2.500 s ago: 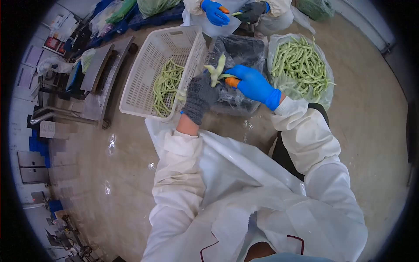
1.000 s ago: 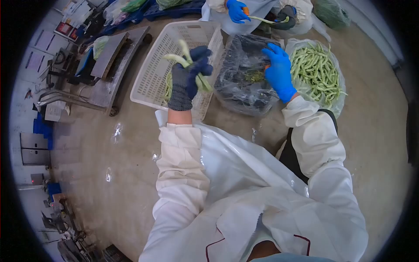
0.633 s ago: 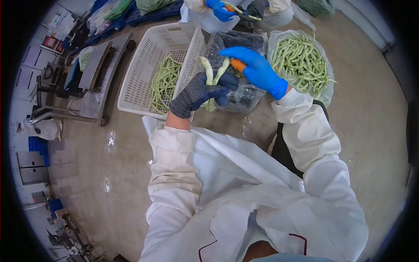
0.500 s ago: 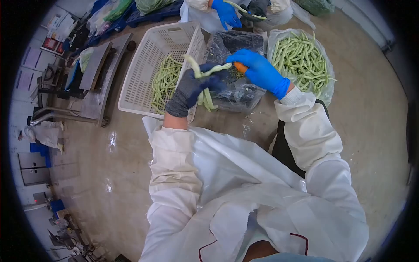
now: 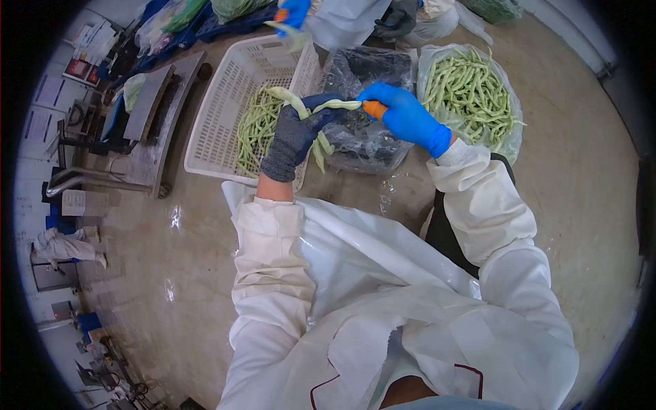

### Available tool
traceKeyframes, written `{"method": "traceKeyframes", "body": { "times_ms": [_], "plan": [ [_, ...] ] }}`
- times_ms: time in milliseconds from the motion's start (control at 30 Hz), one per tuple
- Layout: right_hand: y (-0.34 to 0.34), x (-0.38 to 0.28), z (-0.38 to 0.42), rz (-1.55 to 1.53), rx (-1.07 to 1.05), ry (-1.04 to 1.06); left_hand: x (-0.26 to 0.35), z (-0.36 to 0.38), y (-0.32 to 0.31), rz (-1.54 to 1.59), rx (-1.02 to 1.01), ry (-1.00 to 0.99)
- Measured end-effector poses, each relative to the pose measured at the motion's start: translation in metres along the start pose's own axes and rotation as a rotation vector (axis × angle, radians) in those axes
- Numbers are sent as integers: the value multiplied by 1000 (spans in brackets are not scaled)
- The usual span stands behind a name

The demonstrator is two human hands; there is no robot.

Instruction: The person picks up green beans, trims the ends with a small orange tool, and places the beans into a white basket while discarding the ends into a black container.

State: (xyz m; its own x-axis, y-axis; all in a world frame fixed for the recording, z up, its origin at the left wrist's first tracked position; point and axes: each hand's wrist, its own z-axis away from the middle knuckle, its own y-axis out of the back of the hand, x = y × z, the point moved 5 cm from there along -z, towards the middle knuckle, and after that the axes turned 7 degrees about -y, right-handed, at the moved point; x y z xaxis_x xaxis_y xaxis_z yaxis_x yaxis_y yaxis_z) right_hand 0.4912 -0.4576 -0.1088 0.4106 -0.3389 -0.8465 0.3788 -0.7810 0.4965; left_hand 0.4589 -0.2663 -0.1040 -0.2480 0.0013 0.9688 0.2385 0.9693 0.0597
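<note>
My left hand point(image 5: 294, 133), in a dark grey knit glove, is closed around several pale green beans point(image 5: 319, 147); their ends stick out above and below the fingers. One long bean point(image 5: 338, 104) points right from that grip. Its tip meets an orange-handled tool point(image 5: 374, 109) gripped by my right hand point(image 5: 413, 117), in a blue glove. Whether the tool has a blade I cannot make out. Both hands are over the gap between a white slotted crate point(image 5: 203, 140) with green beans point(image 5: 257, 126) in it and a dark container point(image 5: 383, 154) lined with clear plastic.
A clear bag point(image 5: 517, 133) full of green beans stands to the right. Across from me, a co-worker's blue-gloved hand point(image 5: 295, 14) holds a bean and something orange by the crate's far end. A metal cart point(image 5: 154, 137) stands left; a person in white point(image 5: 65, 246) is farther off.
My hands stay nearly in place, the bean and orange tool still meeting. The co-worker's blue-gloved hand has moved left to the crate's far end. The distant person in white has shifted.
</note>
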Motion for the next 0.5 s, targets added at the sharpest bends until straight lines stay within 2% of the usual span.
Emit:
{"method": "traceKeyframes", "body": {
  "times_ms": [100,200,300,400,433,500],
  "plan": [
    [-4,-8,2,-477,-47,-131,11,-1,-3,-21,0,-86],
    [-14,-4,2,-827,-111,-141,16,-1,-10,93,-6,-154],
    [-22,5,4,-920,-95,-75,20,0,-24,94,-38,-134],
    [-33,15,1,-1201,-174,-125,19,-3,-23,167,-18,-126],
    [-28,19,-2,-992,-117,-163,19,-3,-21,218,-1,-130],
    [-9,29,-9,-571,-4,-228,19,4,1,131,31,-196]
  ]
}}
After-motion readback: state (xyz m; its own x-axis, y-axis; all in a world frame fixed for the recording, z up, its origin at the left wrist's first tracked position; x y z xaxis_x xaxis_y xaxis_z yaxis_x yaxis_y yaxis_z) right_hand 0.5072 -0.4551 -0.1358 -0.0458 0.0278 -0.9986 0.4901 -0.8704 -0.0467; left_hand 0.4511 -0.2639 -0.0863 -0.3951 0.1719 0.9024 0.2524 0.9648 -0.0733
